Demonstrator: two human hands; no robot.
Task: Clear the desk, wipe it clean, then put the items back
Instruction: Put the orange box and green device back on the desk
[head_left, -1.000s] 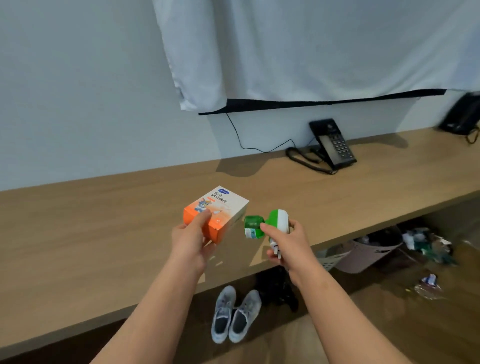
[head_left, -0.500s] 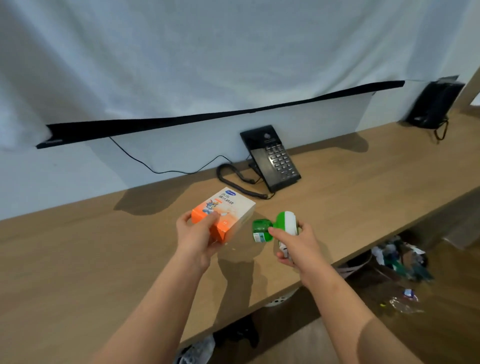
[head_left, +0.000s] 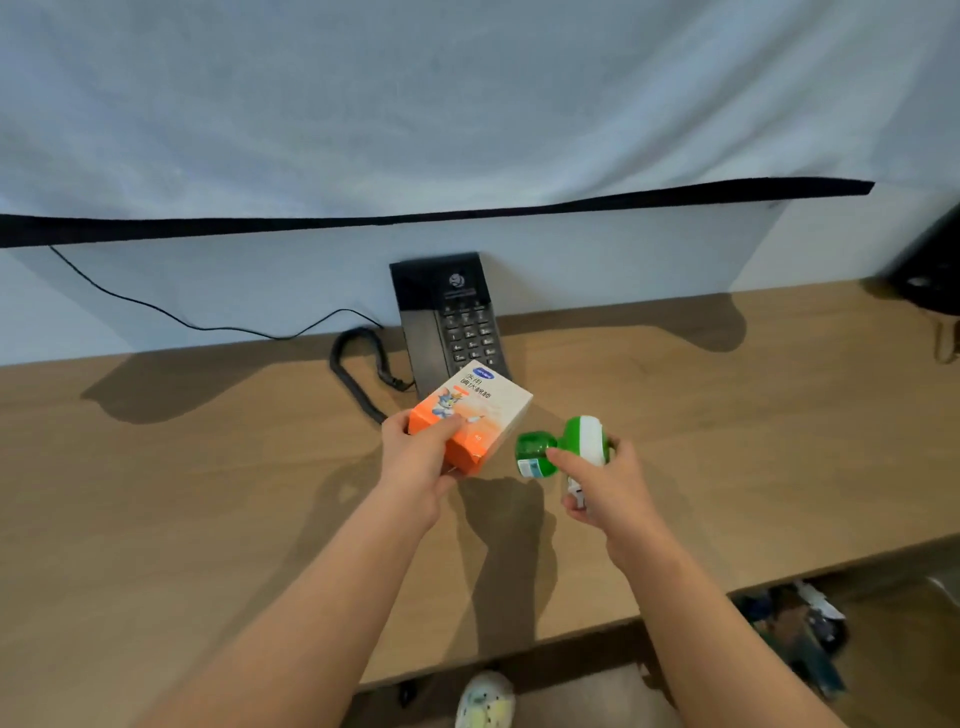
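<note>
My left hand (head_left: 423, 460) grips an orange and white cardboard box (head_left: 475, 413) with a cartoon print, holding it above the wooden desk (head_left: 208, 493) just in front of the telephone. My right hand (head_left: 605, 483) grips a green and white plug-in device (head_left: 563, 447) with a green bottle at its end, also held above the desk. The two items sit close together, a small gap between them.
A black telephone (head_left: 452, 322) with a coiled cord (head_left: 358, 369) stands against the wall behind the box. A white cloth (head_left: 467, 104) hangs above. A black object (head_left: 930, 265) sits at the far right. Rubbish (head_left: 800, 639) and a shoe (head_left: 485, 701) lie below the desk edge.
The view has swung to the right along the desk and closer, so the telephone is now directly behind my hands. Both hands keep hold of the box and the device.
</note>
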